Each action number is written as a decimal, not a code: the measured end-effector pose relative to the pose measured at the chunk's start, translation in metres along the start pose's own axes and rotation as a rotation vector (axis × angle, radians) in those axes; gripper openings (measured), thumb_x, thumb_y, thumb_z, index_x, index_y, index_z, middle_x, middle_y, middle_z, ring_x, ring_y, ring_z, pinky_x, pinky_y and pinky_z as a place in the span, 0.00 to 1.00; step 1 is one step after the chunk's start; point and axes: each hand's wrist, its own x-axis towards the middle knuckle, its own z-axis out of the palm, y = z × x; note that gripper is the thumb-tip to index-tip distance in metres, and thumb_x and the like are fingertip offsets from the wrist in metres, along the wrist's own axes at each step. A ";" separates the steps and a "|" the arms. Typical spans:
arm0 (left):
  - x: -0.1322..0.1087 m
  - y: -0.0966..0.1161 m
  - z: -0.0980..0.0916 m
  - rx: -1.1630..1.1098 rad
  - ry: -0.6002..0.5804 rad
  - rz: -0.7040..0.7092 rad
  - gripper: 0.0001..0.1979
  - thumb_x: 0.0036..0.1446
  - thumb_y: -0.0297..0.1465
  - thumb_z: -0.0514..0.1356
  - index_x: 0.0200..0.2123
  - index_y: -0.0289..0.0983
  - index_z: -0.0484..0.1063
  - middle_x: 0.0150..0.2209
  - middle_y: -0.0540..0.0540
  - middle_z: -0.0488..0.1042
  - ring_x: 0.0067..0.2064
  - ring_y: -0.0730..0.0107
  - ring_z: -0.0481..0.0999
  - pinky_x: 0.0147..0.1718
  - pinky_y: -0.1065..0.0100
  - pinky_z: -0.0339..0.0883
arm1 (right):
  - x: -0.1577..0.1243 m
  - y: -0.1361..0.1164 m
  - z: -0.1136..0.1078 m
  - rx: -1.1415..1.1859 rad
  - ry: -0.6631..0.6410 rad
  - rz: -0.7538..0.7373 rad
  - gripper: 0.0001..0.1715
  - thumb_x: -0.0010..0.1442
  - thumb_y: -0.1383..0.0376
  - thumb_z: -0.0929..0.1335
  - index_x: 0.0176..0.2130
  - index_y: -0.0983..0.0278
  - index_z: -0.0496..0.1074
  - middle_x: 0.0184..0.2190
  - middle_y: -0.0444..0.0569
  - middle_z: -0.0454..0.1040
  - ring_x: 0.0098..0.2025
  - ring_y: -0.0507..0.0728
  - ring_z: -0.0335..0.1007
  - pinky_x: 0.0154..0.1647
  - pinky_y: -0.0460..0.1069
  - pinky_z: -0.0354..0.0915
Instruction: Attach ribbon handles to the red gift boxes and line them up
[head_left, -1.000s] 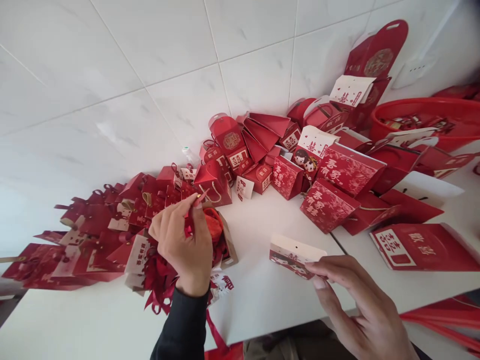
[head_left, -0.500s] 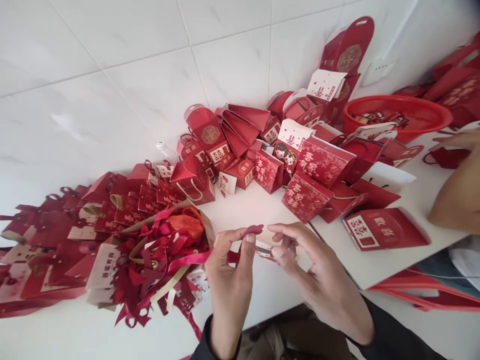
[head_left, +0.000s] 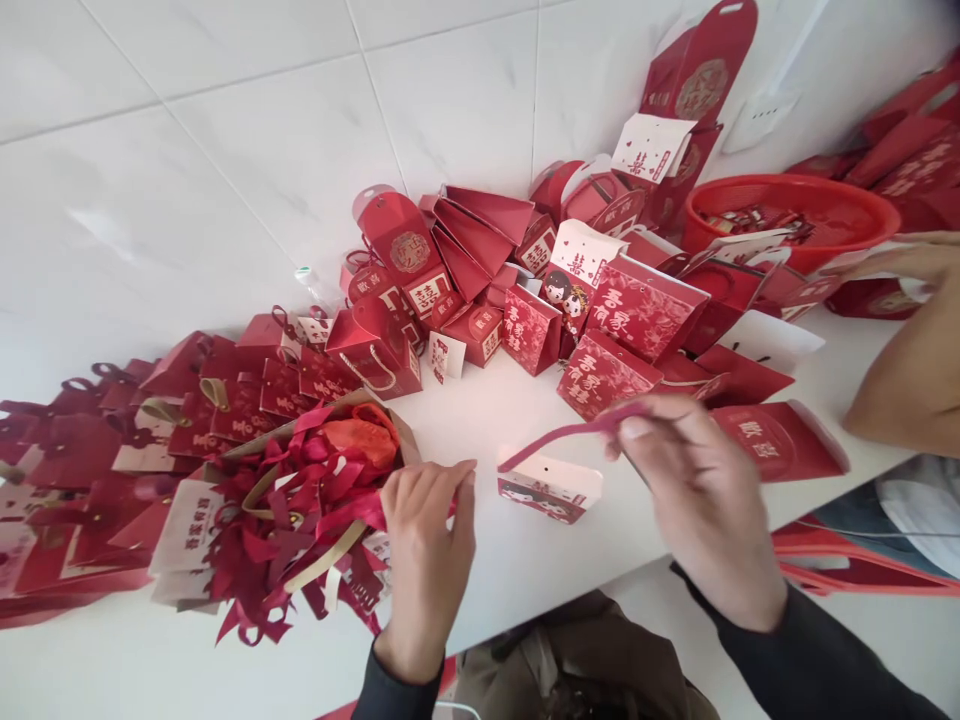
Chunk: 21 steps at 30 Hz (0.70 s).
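With my right hand [head_left: 701,505] I pinch a thin dark-red fabric ribbon [head_left: 577,427] between thumb and fingers, its loose end reaching left over the upper corner of a small white-and-red paper box [head_left: 551,492] with a cartoon print; I can't tell whether they touch. That box sits on the white desk [head_left: 472,420] between my hands. My left hand [head_left: 427,555], fingers narrowed towards the thumb, is beside a brown cardboard box [head_left: 408,438] heaped with red ribbons [head_left: 259,560]; whether it grips anything, I can't tell.
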 end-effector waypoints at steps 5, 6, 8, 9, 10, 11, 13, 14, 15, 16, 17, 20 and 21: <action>-0.002 -0.023 -0.012 0.178 0.109 -0.007 0.07 0.66 0.22 0.60 0.44 0.34 0.77 0.39 0.41 0.79 0.43 0.57 0.74 0.49 0.55 0.64 | 0.014 -0.010 -0.024 0.231 0.236 0.037 0.08 0.64 0.60 0.77 0.38 0.53 0.74 0.39 0.46 0.78 0.46 0.65 0.76 0.41 0.56 0.74; -0.001 -0.020 -0.015 0.178 0.164 -0.020 0.08 0.65 0.22 0.60 0.46 0.34 0.77 0.43 0.38 0.79 0.46 0.55 0.75 0.50 0.54 0.64 | 0.012 -0.012 -0.028 0.259 0.258 0.048 0.09 0.63 0.61 0.78 0.36 0.52 0.74 0.38 0.45 0.79 0.48 0.65 0.76 0.41 0.56 0.75; 0.001 -0.007 -0.017 0.096 0.238 -0.002 0.12 0.63 0.20 0.61 0.49 0.34 0.76 0.48 0.36 0.77 0.50 0.55 0.75 0.53 0.54 0.65 | 0.005 -0.015 -0.035 0.237 0.221 0.077 0.10 0.62 0.61 0.78 0.35 0.52 0.74 0.35 0.44 0.79 0.43 0.63 0.77 0.37 0.53 0.76; 0.003 0.001 -0.017 0.022 0.221 0.028 0.13 0.63 0.19 0.62 0.50 0.35 0.76 0.49 0.37 0.77 0.51 0.56 0.75 0.53 0.56 0.66 | 0.001 -0.015 -0.037 0.183 0.149 0.106 0.10 0.62 0.59 0.78 0.36 0.53 0.74 0.32 0.44 0.79 0.37 0.62 0.78 0.34 0.52 0.76; 0.004 0.008 -0.014 -0.057 0.165 0.064 0.14 0.63 0.19 0.61 0.50 0.37 0.75 0.50 0.38 0.77 0.52 0.58 0.75 0.54 0.57 0.66 | -0.005 -0.014 -0.039 0.126 0.050 0.138 0.10 0.63 0.57 0.78 0.36 0.55 0.75 0.30 0.44 0.79 0.32 0.60 0.77 0.31 0.51 0.75; 0.006 0.014 -0.010 -0.129 0.086 0.094 0.15 0.63 0.19 0.61 0.51 0.38 0.74 0.51 0.40 0.76 0.54 0.59 0.74 0.54 0.58 0.66 | -0.010 -0.012 -0.040 0.079 -0.058 0.171 0.11 0.65 0.55 0.77 0.37 0.56 0.75 0.27 0.45 0.78 0.27 0.58 0.75 0.30 0.50 0.74; 0.007 0.019 0.003 -0.219 -0.080 0.110 0.17 0.64 0.21 0.60 0.55 0.39 0.72 0.55 0.40 0.75 0.58 0.58 0.72 0.57 0.57 0.66 | -0.019 -0.006 -0.039 0.035 -0.232 0.237 0.13 0.68 0.54 0.74 0.37 0.58 0.75 0.25 0.45 0.77 0.25 0.57 0.74 0.30 0.49 0.72; 0.008 0.018 0.011 -0.239 -0.139 0.096 0.19 0.65 0.22 0.60 0.57 0.39 0.70 0.56 0.40 0.75 0.59 0.58 0.72 0.58 0.57 0.66 | -0.022 -0.003 -0.038 0.040 -0.280 0.263 0.13 0.70 0.54 0.73 0.38 0.59 0.75 0.25 0.45 0.77 0.26 0.56 0.74 0.31 0.48 0.72; 0.008 0.016 0.019 -0.251 -0.179 0.070 0.20 0.65 0.22 0.60 0.59 0.38 0.68 0.56 0.40 0.75 0.58 0.58 0.72 0.57 0.56 0.66 | -0.025 0.000 -0.036 0.054 -0.308 0.285 0.13 0.71 0.54 0.72 0.40 0.59 0.75 0.26 0.45 0.76 0.27 0.56 0.73 0.31 0.48 0.71; 0.007 0.014 0.025 -0.258 -0.209 0.038 0.21 0.65 0.23 0.60 0.60 0.37 0.67 0.54 0.40 0.75 0.57 0.58 0.73 0.56 0.56 0.68 | -0.027 0.003 -0.035 0.065 -0.330 0.315 0.13 0.71 0.53 0.72 0.41 0.60 0.75 0.27 0.45 0.76 0.27 0.55 0.73 0.31 0.47 0.70; 0.006 0.012 0.030 -0.261 -0.229 0.010 0.21 0.65 0.23 0.60 0.60 0.37 0.67 0.52 0.40 0.76 0.54 0.58 0.75 0.53 0.56 0.70 | -0.028 0.006 -0.033 0.075 -0.342 0.350 0.13 0.71 0.53 0.72 0.42 0.60 0.74 0.29 0.45 0.76 0.28 0.54 0.72 0.31 0.47 0.69; 0.002 0.016 0.029 -0.234 -0.192 -0.029 0.22 0.64 0.23 0.61 0.61 0.39 0.68 0.52 0.39 0.73 0.54 0.57 0.73 0.52 0.56 0.70 | -0.030 0.011 -0.030 0.136 -0.324 0.433 0.18 0.68 0.50 0.74 0.44 0.59 0.72 0.31 0.44 0.74 0.26 0.52 0.69 0.29 0.46 0.67; 0.001 0.021 0.024 -0.239 -0.148 -0.022 0.22 0.64 0.23 0.62 0.61 0.40 0.69 0.54 0.39 0.71 0.56 0.56 0.72 0.53 0.56 0.70 | -0.031 0.011 -0.029 0.160 -0.312 0.455 0.19 0.68 0.49 0.75 0.46 0.59 0.71 0.31 0.43 0.74 0.26 0.51 0.68 0.28 0.45 0.67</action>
